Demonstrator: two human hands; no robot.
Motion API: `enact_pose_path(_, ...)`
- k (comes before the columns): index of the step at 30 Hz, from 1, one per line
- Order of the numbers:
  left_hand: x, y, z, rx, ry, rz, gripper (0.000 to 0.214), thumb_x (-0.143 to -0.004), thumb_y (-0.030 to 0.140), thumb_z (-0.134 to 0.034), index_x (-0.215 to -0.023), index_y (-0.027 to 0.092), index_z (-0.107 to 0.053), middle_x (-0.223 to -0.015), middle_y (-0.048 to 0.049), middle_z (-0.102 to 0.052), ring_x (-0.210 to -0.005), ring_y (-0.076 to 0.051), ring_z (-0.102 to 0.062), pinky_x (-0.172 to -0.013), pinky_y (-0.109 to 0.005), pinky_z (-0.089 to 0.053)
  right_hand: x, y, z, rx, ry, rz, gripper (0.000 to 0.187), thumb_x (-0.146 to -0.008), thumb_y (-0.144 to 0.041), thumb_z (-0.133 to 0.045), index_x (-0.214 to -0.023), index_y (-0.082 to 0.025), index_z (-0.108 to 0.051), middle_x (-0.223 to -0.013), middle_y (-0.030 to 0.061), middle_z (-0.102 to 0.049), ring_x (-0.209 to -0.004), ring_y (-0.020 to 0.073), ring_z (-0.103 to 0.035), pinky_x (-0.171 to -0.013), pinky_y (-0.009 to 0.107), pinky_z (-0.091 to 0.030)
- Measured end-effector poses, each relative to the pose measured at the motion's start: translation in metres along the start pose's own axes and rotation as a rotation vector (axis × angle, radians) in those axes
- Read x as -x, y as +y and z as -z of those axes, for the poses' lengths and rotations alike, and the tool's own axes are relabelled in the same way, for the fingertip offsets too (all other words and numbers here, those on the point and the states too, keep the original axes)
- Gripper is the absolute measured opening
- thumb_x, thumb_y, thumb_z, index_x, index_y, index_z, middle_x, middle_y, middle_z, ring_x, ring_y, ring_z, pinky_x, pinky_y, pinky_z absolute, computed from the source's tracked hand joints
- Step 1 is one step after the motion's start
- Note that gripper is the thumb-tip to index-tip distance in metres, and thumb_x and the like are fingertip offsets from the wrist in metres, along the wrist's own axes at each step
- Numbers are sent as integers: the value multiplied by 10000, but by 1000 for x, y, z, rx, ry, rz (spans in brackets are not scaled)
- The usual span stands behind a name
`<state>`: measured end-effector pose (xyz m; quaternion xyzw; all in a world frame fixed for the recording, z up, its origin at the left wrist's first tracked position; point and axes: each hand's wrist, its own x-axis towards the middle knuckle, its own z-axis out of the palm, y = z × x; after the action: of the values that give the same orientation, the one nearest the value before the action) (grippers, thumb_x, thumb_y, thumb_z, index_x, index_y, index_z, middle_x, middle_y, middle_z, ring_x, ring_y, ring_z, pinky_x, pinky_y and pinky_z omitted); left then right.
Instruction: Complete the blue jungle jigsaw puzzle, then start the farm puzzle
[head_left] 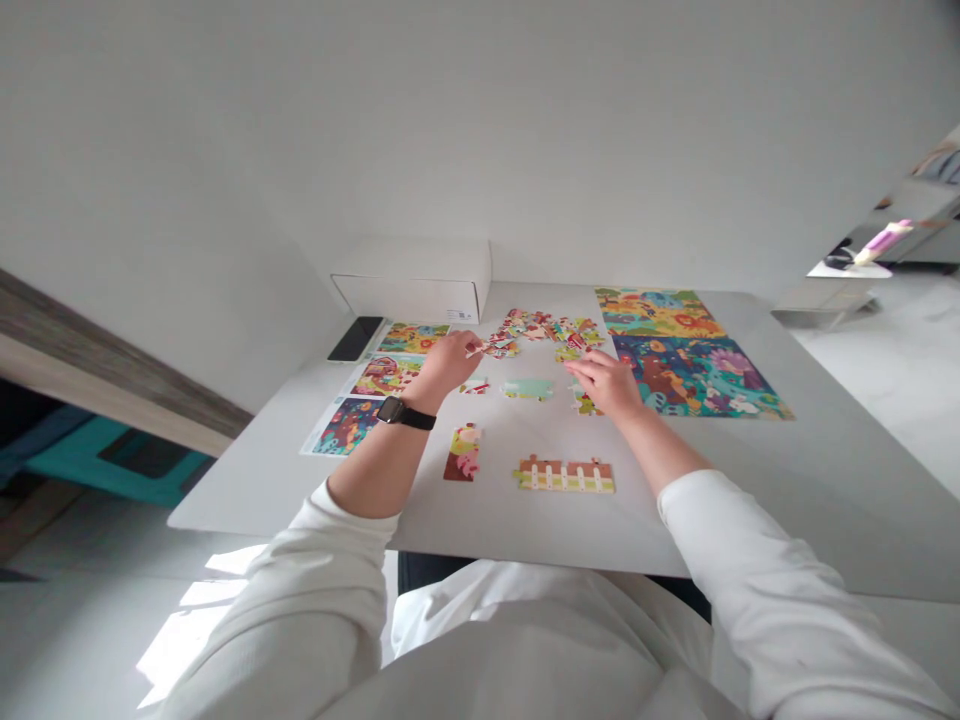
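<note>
My left hand (450, 362), with a black watch (405, 412) at the wrist, pinches a small puzzle piece (475, 350) at the left edge of a heap of loose puzzle pieces (529, 325). My right hand (609, 384) is at the heap's right side, fingers stretched out and apart over green and red pieces. Below its fingers lies a partly covered puzzle piece (585, 403). Between the hands is a pale green joined section (526, 388). Nearer me lie a joined fence section (566, 475) and a section with a pink animal (463, 455).
Two finished puzzle pictures, a yellow one (660, 312) and a dark blue one (701, 375), lie at the right. Left stand a white box (416, 290), a phone (356, 339) and a sheet of reference pictures (349, 425). A wall borders the table's (360, 520) far side.
</note>
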<state>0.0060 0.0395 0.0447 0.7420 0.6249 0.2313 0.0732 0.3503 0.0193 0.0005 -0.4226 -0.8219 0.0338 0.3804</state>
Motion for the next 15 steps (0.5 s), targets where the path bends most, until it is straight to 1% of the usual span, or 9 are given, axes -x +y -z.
enact_pose_path(3, -16, -15, -12, -50, -28, -51, 271, -935, 247, -681, -1172, 193, -802, -1207, -122, -798, -1115, -281, -733, -1016, -372, -566, -8, 1, -7, 26, -3, 43, 241, -1069, -306, -630, -1089, -278, -869, -1023, 81, -809, -934, 225, -760, -863, 329, -599)
enact_pose_path(8, -36, -22, -31, -64, -80, -172, 356, -968, 309, -663, -1277, 202, -803, -1298, -130, -785, -1261, -309, -706, -1148, -426, -532, -28, 2, -5, -38, -10, 55, 226, -1050, -326, -638, -1045, -278, -859, -1076, 82, -816, -975, 233, -762, -893, 350, -603)
enact_pose_path(10, -41, -23, -38, -66, -101, -222, 416, -981, 333, -652, -1363, 223, -776, -1352, -119, -768, -1306, -301, -687, -1183, -427, -510, -40, 3, -3, -96, -2, 42, 221, -1038, -342, -650, -1018, -264, -856, -1055, 81, -815, -916, 225, -756, -864, 351, -599)
enact_pose_path(12, -44, -25, -44, -78, -122, -267, 466, -999, 364, -634, -1442, 262, -737, -1434, -97, -735, -1356, -288, -660, -1226, -430, -476, -53, 5, -3, -175, 0, 0, 230, -1029, -366, -656, -999, -247, -850, -997, 73, -810, -822, 207, -737, -811, 345, -590)
enact_pose_path(15, -44, -28, -52, -102, -136, -277, 464, -1011, 408, -620, -1447, 302, -737, -1529, -83, -682, -1405, -298, -630, -1263, -454, -439, -67, 7, -7, -287, -24, -93, 255, -1018, -411, -660, -990, -238, -845, -935, 57, -801, -734, 187, -708, -732, 329, -566)
